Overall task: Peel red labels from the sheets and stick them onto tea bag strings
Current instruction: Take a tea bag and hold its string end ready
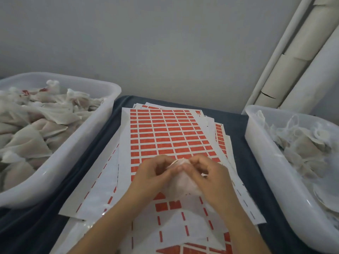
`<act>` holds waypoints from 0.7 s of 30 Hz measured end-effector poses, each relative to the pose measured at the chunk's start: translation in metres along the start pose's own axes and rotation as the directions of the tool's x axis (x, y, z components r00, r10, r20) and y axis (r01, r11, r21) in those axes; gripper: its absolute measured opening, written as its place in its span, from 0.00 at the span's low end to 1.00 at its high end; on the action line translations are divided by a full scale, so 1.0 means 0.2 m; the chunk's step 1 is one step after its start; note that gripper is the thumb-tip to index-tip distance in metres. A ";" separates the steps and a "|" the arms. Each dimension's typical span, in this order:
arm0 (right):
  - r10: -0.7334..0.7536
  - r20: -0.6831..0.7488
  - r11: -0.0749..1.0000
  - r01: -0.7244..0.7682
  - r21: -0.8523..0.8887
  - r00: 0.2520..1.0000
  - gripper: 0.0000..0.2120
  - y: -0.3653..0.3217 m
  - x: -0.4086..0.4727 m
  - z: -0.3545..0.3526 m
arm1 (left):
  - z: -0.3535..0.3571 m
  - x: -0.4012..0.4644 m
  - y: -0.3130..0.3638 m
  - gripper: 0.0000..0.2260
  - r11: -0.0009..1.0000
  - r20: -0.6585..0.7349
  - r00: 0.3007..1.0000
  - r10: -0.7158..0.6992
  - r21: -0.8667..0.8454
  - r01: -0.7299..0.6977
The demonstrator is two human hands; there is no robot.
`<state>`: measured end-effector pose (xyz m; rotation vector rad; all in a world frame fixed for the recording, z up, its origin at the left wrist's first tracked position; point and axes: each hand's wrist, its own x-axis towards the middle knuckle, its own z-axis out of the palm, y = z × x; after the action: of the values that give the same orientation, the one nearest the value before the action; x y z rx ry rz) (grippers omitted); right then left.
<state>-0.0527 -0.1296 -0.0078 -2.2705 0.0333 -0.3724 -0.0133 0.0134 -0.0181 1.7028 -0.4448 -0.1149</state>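
Observation:
A stack of white sheets with rows of red labels (168, 132) lies on the dark blue table between two bins. Above its near part both my hands meet around one white tea bag (183, 182). My left hand (156, 173) pinches the bag's top, where the string is. My right hand (207, 173) has curled fingers pinching the same top from the other side. No red label shows between my fingers. The lower sheets (179, 228) show empty spots where labels are gone.
A white plastic bin (82, 143) at the left holds several tea bags, a few with red labels. Another white bin (266, 162) at the right holds tea bags with loose strings. White pipes (293, 70) run up the grey wall at the back right.

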 end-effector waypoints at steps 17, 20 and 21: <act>0.126 0.054 0.866 -0.136 0.480 0.991 0.11 0.03 -0.05 -0.03 | 0.00 -0.03 0.03 0.05 0.998 0.247 0.968 0.039 -0.062 -0.024; 0.129 0.063 0.842 -0.143 0.520 0.990 0.11 0.02 -0.06 -0.02 | 0.01 -0.04 0.03 0.06 0.995 0.302 0.953 0.024 -0.104 0.008; 0.143 0.042 0.838 -0.143 0.527 0.989 0.11 0.02 -0.06 -0.02 | 0.01 -0.05 0.04 0.08 0.995 0.329 0.944 0.007 -0.099 0.027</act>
<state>-0.0647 -0.1330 -0.0112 -1.7050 0.0886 -0.2602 -0.0242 0.0144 -0.0131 1.5884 -0.6670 -0.4276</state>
